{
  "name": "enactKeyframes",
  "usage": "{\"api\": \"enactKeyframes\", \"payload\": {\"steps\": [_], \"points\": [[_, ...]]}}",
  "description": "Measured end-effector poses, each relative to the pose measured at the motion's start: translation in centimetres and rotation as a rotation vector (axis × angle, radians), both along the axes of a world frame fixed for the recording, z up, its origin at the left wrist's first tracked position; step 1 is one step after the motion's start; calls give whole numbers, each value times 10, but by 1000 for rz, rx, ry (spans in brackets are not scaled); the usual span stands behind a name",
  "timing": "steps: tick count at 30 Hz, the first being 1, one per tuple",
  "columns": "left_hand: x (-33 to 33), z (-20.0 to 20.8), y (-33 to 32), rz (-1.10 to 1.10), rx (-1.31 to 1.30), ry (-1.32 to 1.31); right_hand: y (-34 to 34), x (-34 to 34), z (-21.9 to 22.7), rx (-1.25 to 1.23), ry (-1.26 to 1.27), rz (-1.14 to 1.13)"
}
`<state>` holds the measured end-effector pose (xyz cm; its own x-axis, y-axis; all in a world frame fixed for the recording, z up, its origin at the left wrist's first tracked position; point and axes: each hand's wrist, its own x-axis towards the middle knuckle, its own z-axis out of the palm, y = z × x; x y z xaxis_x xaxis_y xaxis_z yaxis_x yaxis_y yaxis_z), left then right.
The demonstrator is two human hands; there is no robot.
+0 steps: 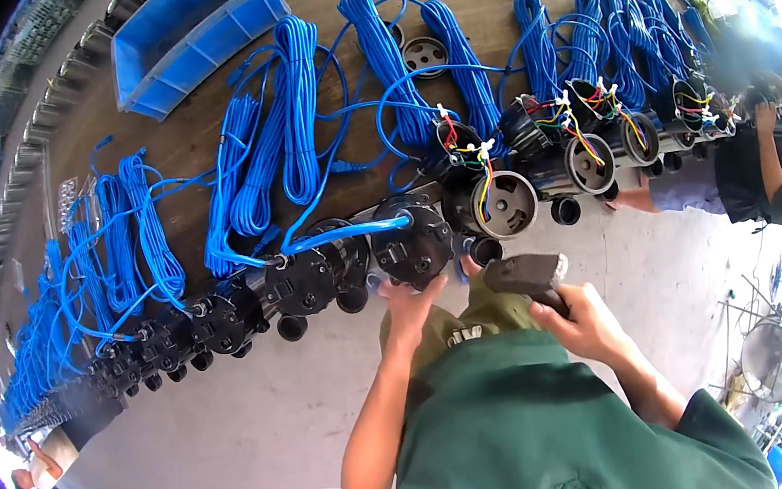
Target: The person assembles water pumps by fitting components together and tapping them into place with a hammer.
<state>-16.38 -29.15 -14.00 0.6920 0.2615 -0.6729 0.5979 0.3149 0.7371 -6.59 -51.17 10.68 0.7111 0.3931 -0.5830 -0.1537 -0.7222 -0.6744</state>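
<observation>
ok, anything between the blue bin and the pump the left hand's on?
Head view: coiled blue cables on the bench lie between the blue bin and that pump.
</observation>
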Motion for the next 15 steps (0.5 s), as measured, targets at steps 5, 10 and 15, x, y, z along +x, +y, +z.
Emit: {"api": "enactKeyframes", "payload": {"steps": [5, 10, 15], "points": [[18, -19, -9, 89, -234, 7, 30, 11, 48, 166, -100, 220], [-6, -99, -6, -44, 129, -183, 105, 15, 77, 417, -410, 440], [37, -1, 0, -32, 122, -187, 115, 38, -1, 19, -331, 376]]}}
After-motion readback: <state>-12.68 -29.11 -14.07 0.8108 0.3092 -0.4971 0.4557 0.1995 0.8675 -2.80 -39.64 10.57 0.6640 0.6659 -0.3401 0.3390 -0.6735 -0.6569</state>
